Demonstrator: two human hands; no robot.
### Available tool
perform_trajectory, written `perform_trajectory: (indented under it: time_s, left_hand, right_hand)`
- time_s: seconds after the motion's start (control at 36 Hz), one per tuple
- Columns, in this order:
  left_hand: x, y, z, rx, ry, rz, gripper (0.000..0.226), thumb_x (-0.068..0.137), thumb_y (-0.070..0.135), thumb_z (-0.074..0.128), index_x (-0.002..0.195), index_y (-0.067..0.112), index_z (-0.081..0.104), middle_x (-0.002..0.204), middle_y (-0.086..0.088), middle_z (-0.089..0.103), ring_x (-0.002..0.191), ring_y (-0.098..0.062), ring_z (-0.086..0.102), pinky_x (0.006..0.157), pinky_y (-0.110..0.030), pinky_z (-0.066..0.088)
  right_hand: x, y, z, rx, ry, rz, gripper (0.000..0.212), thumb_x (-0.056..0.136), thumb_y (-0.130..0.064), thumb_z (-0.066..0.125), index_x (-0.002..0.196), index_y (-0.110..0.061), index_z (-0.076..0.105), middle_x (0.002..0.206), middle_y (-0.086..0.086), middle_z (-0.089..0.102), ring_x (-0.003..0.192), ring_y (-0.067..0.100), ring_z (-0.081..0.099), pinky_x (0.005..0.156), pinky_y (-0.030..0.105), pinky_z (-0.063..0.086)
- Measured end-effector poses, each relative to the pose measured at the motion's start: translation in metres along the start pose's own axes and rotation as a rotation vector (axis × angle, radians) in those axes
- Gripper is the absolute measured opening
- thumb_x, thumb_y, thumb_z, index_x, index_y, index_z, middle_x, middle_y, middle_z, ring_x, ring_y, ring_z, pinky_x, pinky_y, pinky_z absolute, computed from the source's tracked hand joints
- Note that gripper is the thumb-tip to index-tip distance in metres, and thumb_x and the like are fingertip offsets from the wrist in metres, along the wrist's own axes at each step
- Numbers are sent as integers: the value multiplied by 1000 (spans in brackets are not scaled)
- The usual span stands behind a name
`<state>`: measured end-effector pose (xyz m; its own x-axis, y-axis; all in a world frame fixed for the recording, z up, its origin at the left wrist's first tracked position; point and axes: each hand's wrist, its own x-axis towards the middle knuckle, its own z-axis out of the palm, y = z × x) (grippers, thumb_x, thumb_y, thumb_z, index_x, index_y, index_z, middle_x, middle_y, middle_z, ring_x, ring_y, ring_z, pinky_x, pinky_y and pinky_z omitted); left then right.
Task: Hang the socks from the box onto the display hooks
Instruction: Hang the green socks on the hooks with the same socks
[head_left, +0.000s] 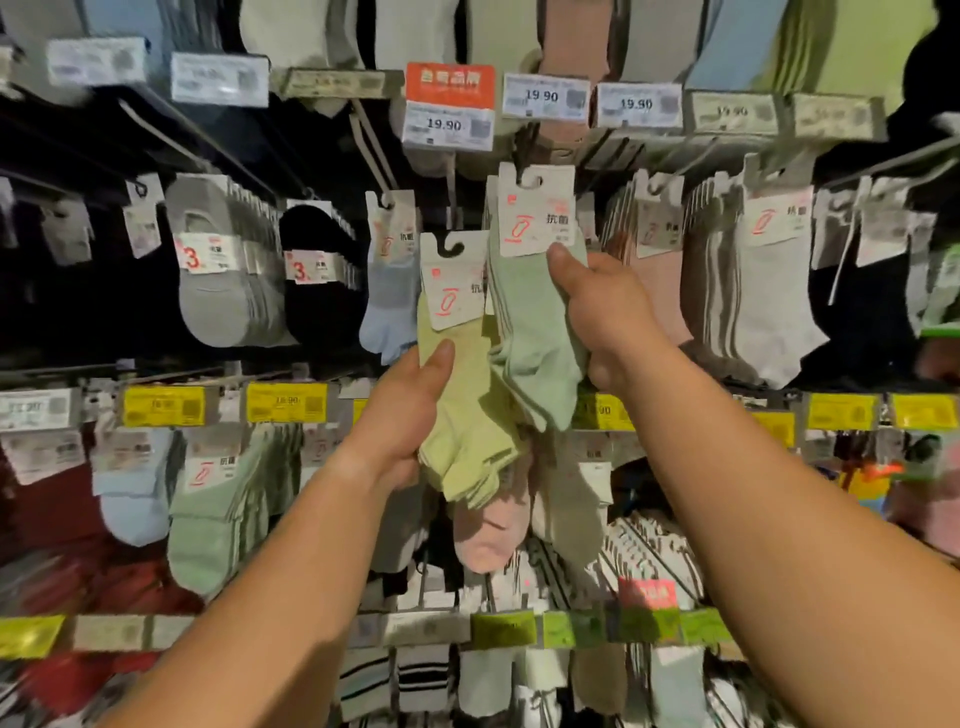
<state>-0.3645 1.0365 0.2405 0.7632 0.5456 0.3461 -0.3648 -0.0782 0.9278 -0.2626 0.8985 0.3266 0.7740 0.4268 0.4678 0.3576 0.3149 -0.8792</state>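
- Shop display wall (322, 171): rows of hooks hung with carded socks, price labels along each rail; dark backing, much of it blurred.
- Left hand (410, 410): fingers and thumb curled round a yellow-green sock pack (462, 415), gripped at mid-sock. Its card header (452, 280) stands upright, hook slot free and off any hook, just left of the pack on the right.
- Right hand (602, 317): closed on a pale green sock pack (535, 332), thumb pressed just under its card (537, 218). The card's slot sits at the hook (524, 156) below the 19.90 label (447, 124); whether it is fully seated cannot be told.
- Handling note: keep the card upright, line the slot with the hook tip, slide it straight back, and release only once it hangs by itself. The yellow-green pack likely follows.
- Box: not in view.
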Motion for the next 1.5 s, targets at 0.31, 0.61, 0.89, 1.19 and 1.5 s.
perform_trajectory:
  time_s: [0.31,0.61,0.89,1.19,1.5]
  left_hand:
    - [11,-2,-6,-60,22,-19,35,106,35,47,133,17,59,118,-4,74,108,-22,71,90,-39,57]
    - [17,-1,-12,-73,-7,3,31,107,33,46,129,18,61,117,-4,74,107,-23,71,91,-41,56]
    - [21,-5,-13,-19,16,2,30,106,33,47,127,16,61,115,-5,74,106,-24,71,92,-43,56]
    - [25,-7,-14,-54,26,-9,28,106,32,47,127,19,61,116,-2,74,107,-22,71,88,-38,57]
    - [29,-5,9,-170,15,46,26,103,19,54,127,15,64,118,-11,73,110,-29,70,95,-47,55]
  right_hand:
    - [41,-24,2,-7,-28,-47,18,101,-33,55,105,-18,63,101,5,76,89,23,74,80,47,61]
    - [75,-24,5,-130,63,1,22,101,-29,55,83,-15,60,75,1,72,63,13,69,50,21,50]
    - [118,14,23,-732,104,104,49,104,-43,38,133,-6,52,122,8,56,123,31,52,86,27,38]
    - [91,18,19,-920,191,-158,47,100,-42,49,133,-10,48,132,13,54,118,32,55,86,33,45]
    - [1,87,42,-269,87,-99,34,90,-44,67,78,-22,43,70,-6,48,58,9,43,47,17,32]
